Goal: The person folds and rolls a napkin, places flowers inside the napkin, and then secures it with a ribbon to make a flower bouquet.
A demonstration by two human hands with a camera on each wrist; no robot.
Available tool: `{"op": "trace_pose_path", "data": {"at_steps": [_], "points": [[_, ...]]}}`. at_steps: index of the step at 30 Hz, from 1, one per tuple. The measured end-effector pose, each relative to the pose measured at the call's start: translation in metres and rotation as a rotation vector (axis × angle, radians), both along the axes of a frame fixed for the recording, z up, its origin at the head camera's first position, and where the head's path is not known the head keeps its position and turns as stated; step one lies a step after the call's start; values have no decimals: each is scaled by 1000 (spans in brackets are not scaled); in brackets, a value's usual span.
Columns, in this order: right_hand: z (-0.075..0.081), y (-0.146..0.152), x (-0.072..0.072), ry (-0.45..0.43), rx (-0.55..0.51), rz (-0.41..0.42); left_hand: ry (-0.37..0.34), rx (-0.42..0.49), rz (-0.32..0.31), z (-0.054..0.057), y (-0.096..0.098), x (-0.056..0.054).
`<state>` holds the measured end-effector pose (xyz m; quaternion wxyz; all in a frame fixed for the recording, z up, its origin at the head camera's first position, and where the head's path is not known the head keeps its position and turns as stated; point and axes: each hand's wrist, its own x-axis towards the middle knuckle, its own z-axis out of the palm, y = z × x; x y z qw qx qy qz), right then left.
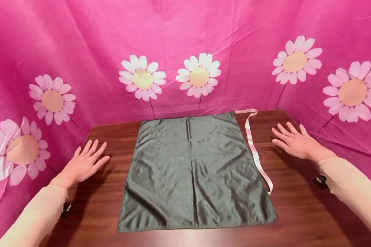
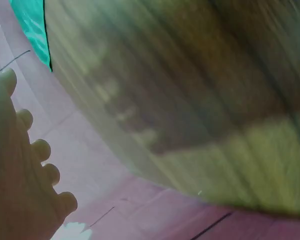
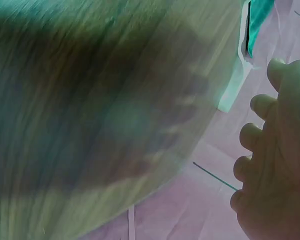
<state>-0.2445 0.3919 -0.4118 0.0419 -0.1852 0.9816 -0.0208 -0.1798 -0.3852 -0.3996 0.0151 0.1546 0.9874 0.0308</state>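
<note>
Grey-green satiny cloth (image 1: 173, 178) lies creased mid-frame on the tabletop (image 1: 296, 206), ribbon (image 1: 249, 137) along its right. Left hand (image 1: 84, 165), right hand (image 1: 300, 144) flank it, fingers spread, empty. I'd smooth flat-palmed, centre outward.

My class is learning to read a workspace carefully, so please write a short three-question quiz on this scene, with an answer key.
1. Multiple choice: seen from the person's side of the table, where does the pale ribbon lie?
A) along the dark cloth's left side
B) along its right side
C) along its near edge

2. True or false: the left hand and right hand are both apart from the dark cloth.

3. Fill in: the hand nearer the pale ribbon is the ____ hand.

Key: 1. B; 2. True; 3. right
</note>
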Motion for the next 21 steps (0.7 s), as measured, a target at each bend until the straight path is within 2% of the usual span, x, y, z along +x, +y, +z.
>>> {"op": "trace_pose_path", "data": {"at_steps": [4, 7, 10, 13, 16, 19, 21], "points": [[12, 4, 3, 9, 13, 11, 59, -30, -33, 16, 5, 1], [22, 5, 8, 32, 10, 40, 89, -22, -74, 30, 18, 3], [33, 2, 17, 68, -26, 100, 88, 3, -122, 40, 43, 7], [41, -5, 28, 114, -84, 218, 59, 40, -175, 43, 80, 19], [47, -18, 41, 174, -134, 372, 37, 57, -280, 39, 120, 37], [47, -33, 56, 216, -167, 520, 58, 53, -462, 31, 158, 56], [43, -43, 67, 235, -173, 601, 98, 41, -596, 23, 178, 68]]}}
